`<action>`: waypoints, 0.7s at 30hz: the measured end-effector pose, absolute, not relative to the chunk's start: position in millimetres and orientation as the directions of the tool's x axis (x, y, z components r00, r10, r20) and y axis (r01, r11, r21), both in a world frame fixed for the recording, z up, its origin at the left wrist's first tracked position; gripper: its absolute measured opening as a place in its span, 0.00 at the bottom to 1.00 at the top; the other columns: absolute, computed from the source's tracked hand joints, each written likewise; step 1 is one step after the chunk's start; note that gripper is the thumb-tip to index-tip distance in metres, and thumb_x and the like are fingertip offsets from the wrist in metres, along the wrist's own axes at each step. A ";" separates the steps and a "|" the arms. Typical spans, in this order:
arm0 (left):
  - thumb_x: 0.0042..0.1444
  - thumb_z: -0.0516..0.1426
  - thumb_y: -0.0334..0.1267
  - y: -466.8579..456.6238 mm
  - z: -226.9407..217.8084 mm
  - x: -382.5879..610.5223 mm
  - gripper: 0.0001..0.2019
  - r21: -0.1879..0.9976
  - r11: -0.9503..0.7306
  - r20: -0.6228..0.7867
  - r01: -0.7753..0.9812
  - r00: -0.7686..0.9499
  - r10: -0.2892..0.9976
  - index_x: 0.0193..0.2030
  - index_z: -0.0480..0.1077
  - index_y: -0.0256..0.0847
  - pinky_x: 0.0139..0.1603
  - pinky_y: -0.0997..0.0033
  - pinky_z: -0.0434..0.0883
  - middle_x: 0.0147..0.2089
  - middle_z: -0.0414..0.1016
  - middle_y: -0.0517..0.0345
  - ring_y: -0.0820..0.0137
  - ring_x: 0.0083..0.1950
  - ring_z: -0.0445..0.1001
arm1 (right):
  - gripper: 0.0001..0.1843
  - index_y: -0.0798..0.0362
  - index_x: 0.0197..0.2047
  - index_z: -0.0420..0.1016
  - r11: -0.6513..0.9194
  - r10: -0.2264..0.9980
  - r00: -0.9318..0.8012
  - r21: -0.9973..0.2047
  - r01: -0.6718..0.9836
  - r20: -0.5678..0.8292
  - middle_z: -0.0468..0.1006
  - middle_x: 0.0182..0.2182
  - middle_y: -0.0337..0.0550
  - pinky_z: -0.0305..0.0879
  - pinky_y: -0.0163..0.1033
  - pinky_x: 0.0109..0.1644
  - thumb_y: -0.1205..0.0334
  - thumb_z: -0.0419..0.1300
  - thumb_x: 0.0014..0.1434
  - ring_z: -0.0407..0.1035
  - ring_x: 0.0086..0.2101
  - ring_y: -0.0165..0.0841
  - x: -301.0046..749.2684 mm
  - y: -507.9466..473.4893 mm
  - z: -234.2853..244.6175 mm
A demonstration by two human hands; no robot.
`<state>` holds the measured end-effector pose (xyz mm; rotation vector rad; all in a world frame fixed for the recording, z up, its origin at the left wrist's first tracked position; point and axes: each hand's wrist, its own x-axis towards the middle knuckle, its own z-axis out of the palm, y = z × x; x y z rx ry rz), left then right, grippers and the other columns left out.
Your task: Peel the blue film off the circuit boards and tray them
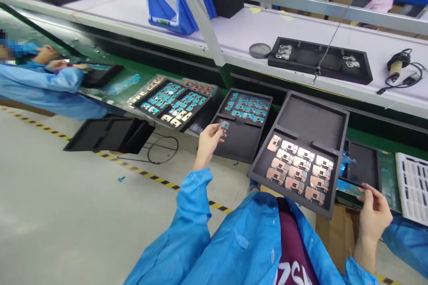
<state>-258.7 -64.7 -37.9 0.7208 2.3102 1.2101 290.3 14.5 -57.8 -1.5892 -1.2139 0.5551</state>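
grey floor (60, 196) (yellow-black tape (140, 168) alongside)

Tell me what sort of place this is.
Probably a factory assembly line, perhaps for electronics. A black foam tray holds rows of copper-coloured metal plates, a co-worker at the long bench wears a blue smock, and yellow-and-black hazard tape marks the grey floor.

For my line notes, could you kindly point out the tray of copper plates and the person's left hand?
Tray of copper plates (310, 118): head view, bare foam of its upper compartment.
Left hand (207, 142): head view, back of the hand.
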 end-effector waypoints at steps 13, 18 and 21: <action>0.63 0.60 0.25 -42.9 30.1 -35.1 0.14 0.964 -0.239 0.243 0.114 -0.020 0.970 0.46 0.84 0.46 0.66 0.55 0.79 0.62 0.82 0.51 0.59 0.65 0.80 | 0.29 0.44 0.64 0.78 -0.051 0.934 -0.358 -0.989 -0.139 0.003 0.82 0.43 0.41 0.82 0.41 0.44 0.45 0.75 0.64 0.78 0.39 0.34 143.2 -12.5 18.7; 0.68 0.62 0.36 -39.7 22.6 -16.7 0.22 0.986 -0.058 0.054 -0.156 -0.033 0.998 0.68 0.74 0.45 0.53 0.62 0.83 0.61 0.83 0.45 0.60 0.56 0.85 | 0.27 0.44 0.61 0.77 -0.010 0.991 -0.133 -0.994 -0.106 0.004 0.82 0.42 0.41 0.80 0.40 0.43 0.46 0.75 0.63 0.80 0.42 0.36 154.5 -25.6 15.5; 0.67 0.65 0.42 -37.8 22.2 -6.3 0.11 0.998 0.018 -0.023 -0.064 -0.074 0.997 0.52 0.82 0.41 0.50 0.64 0.82 0.49 0.86 0.50 0.61 0.50 0.85 | 0.21 0.45 0.56 0.77 0.019 0.998 -0.061 -0.999 -0.046 0.022 0.82 0.43 0.41 0.77 0.37 0.40 0.48 0.73 0.65 0.80 0.40 0.34 155.6 -30.6 15.2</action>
